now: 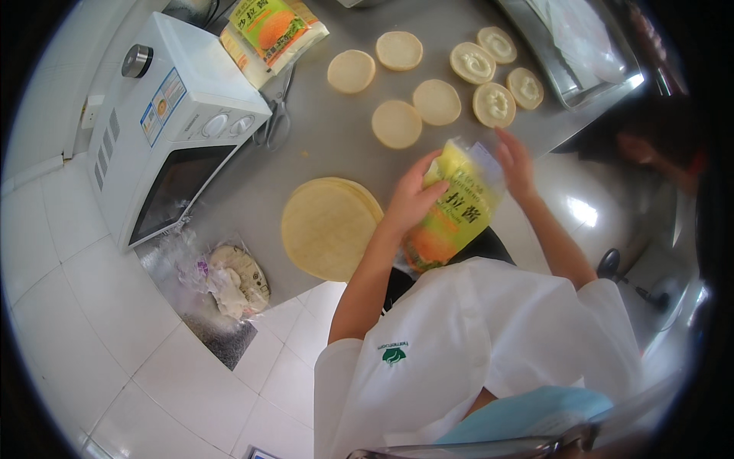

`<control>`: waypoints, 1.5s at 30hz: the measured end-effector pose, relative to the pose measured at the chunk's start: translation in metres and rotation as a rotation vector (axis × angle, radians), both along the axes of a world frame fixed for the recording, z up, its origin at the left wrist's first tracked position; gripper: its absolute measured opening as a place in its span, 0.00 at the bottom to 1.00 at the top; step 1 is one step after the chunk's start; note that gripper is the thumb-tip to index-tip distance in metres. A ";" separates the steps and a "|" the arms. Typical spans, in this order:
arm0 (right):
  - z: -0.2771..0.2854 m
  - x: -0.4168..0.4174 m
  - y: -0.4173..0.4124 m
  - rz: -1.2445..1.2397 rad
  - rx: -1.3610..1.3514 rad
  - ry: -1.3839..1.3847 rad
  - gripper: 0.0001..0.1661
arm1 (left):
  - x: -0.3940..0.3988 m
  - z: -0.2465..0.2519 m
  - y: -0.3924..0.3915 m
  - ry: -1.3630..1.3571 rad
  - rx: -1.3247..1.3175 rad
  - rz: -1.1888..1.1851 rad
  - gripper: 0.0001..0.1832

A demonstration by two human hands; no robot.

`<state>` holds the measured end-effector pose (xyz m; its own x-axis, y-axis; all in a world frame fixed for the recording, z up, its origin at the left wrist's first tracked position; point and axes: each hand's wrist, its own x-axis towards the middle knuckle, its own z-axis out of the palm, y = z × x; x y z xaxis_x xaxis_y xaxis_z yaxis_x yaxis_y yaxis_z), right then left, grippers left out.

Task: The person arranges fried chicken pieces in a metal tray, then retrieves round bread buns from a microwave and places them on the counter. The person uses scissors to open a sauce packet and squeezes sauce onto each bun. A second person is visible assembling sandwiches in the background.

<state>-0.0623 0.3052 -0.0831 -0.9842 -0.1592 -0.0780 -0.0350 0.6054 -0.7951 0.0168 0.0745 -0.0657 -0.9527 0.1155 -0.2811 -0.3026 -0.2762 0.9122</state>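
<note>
My left hand (417,192) grips the upper edge of a yellow-green plastic pouch of salad dressing (456,206), which is tilted in front of my body. Beside the pouch's right edge is my right hand (516,163), blurred, its fingers extended and holding nothing that I can see. Beyond the hands, several bun halves (494,105) bear swirls of pale creamy dressing (496,105). Further left lie several plain bun halves (397,124), cut face up. A stack of round flatbreads (330,226) sits left of my left forearm.
On the left stands a white microwave oven (198,123) with a round metal lid (137,60) on top. Scissors (279,123) and more dressing pouches (272,31) lie beside it. Plastic-wrapped food (238,281) is near the corner. A metal tray (619,86) and another person (665,143) are at right.
</note>
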 end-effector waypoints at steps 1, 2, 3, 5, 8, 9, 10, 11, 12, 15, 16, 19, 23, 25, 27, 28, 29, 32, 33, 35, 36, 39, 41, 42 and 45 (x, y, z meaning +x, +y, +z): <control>0.025 -0.011 -0.013 0.030 -0.150 -0.335 0.24 | -0.009 0.012 0.003 -0.050 0.040 0.007 0.25; 0.061 -0.025 -0.026 0.057 -0.301 -0.673 0.25 | -0.013 0.020 0.007 -0.101 0.077 0.012 0.25; 0.081 -0.035 -0.034 0.078 -0.452 -1.002 0.26 | -0.016 0.019 0.010 -0.130 0.086 0.033 0.23; 0.090 -0.058 -0.034 0.388 -0.239 -1.036 0.29 | -0.027 0.017 0.022 -0.178 0.114 0.063 0.21; 0.113 -0.084 -0.062 0.669 0.372 -0.834 0.28 | -0.032 0.012 0.037 -0.143 -0.438 0.032 0.18; 0.110 -0.089 -0.068 0.645 0.355 -0.860 0.27 | -0.037 0.011 0.042 -0.181 -0.428 0.020 0.19; 0.105 -0.095 -0.074 0.623 0.339 -0.885 0.26 | -0.044 0.010 0.046 -0.219 -0.417 0.011 0.20; 0.100 -0.100 -0.078 0.604 0.325 -0.909 0.25 | -0.050 0.009 0.050 -0.258 -0.405 0.005 0.21; 0.097 -0.103 -0.081 0.588 0.282 -0.914 0.25 | -0.053 0.001 0.058 -0.283 -0.352 0.079 0.21; 0.086 -0.110 -0.087 0.552 0.226 -0.910 0.24 | -0.065 -0.013 0.072 -0.329 -0.190 0.213 0.20; 0.078 -0.114 -0.086 0.571 0.263 -0.908 0.25 | -0.072 0.000 0.071 -0.349 -0.133 0.216 0.20; 0.061 -0.122 -0.090 0.685 0.387 -0.728 0.28 | -0.082 0.000 0.076 -0.382 -0.126 0.304 0.18; 0.043 -0.139 -0.095 0.823 0.544 -0.525 0.32 | -0.095 -0.003 0.081 -0.301 -0.301 0.466 0.18; 0.033 -0.148 -0.092 0.876 0.559 -0.414 0.32 | -0.103 -0.009 0.086 -0.362 -0.262 0.497 0.18; 0.023 -0.153 -0.088 0.957 0.511 -0.283 0.33 | -0.108 -0.014 0.088 -0.385 -0.215 0.514 0.17; 0.024 -0.154 -0.089 0.924 0.519 -0.308 0.33 | -0.111 -0.017 0.089 -0.378 -0.189 0.518 0.17; 0.027 -0.155 -0.091 0.888 0.526 -0.333 0.33 | -0.112 -0.019 0.090 -0.370 -0.164 0.521 0.17; 0.032 -0.159 -0.092 0.852 0.585 -0.306 0.32 | -0.121 -0.033 0.099 -0.345 -0.016 0.528 0.16; 0.034 -0.160 -0.090 0.851 0.614 -0.283 0.32 | -0.123 -0.034 0.102 -0.334 0.015 0.521 0.16; 0.040 -0.163 -0.089 0.850 0.680 -0.321 0.32 | -0.126 -0.035 0.109 -0.314 0.075 0.505 0.16; 0.043 -0.163 -0.088 0.845 0.707 -0.339 0.32 | -0.125 -0.031 0.109 -0.327 0.128 0.503 0.15; 0.047 -0.153 -0.080 0.887 0.780 -0.244 0.31 | -0.118 -0.026 0.115 -0.339 0.271 0.508 0.15; 0.045 -0.146 -0.084 0.901 0.787 -0.323 0.30 | -0.107 -0.036 0.123 -0.306 0.345 0.526 0.15; 0.043 -0.142 -0.087 0.909 0.785 -0.363 0.30 | -0.103 -0.034 0.121 -0.353 0.313 0.529 0.14; 0.039 -0.129 -0.097 0.905 0.716 -0.280 0.29 | -0.092 -0.030 0.108 -0.422 0.196 0.546 0.14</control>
